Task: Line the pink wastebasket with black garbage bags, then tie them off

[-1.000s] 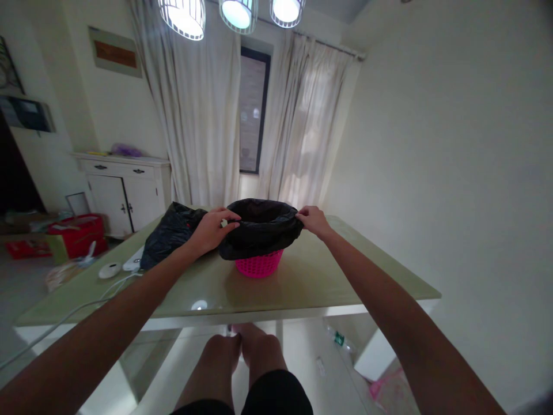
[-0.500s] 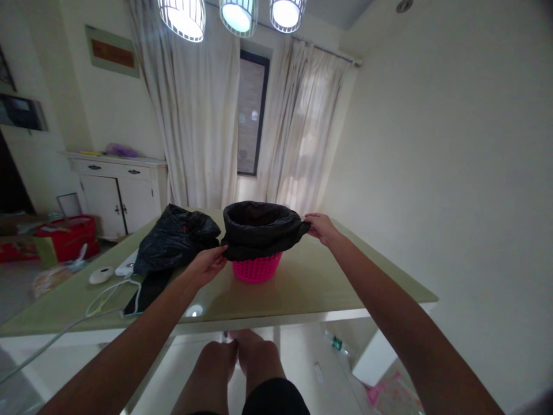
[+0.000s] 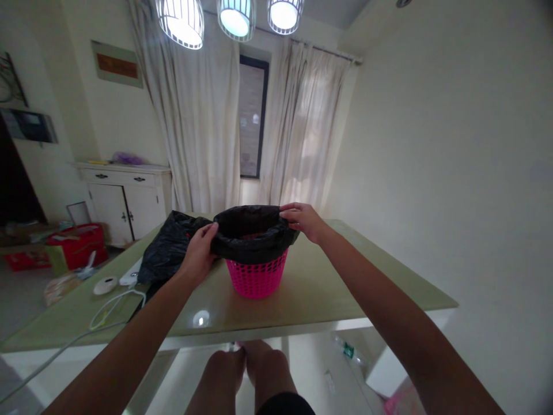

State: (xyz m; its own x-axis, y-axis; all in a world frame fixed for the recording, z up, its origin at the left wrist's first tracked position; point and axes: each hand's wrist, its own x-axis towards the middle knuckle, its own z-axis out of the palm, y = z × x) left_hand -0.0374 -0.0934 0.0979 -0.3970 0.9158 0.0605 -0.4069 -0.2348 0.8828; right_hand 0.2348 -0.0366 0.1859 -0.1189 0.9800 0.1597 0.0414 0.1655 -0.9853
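A pink perforated plastic basket (image 3: 258,279) stands upright on the table in front of me. A black plastic garbage bag (image 3: 254,249) lines it, with its edge folded down over the basket's upper part. My left hand (image 3: 201,251) grips the bag's rim on the left side, thumb on top and fingers partly hidden behind. At the right far side of the rim, my right hand (image 3: 302,221) pinches the bag's edge with fingers over it. The inside of the bag is dark.
Another bunched black plastic bag (image 3: 166,248) lies left of the basket, partly behind my left hand. A round white object (image 3: 105,285) and a white cable (image 3: 113,298) rest on the greenish tabletop (image 3: 328,294). A plastic bottle (image 3: 349,349) lies on the floor.
Both hands have moved inward to the basket's rim, and the black bag now sits closer around it. More of the pink basket shows below the bag.
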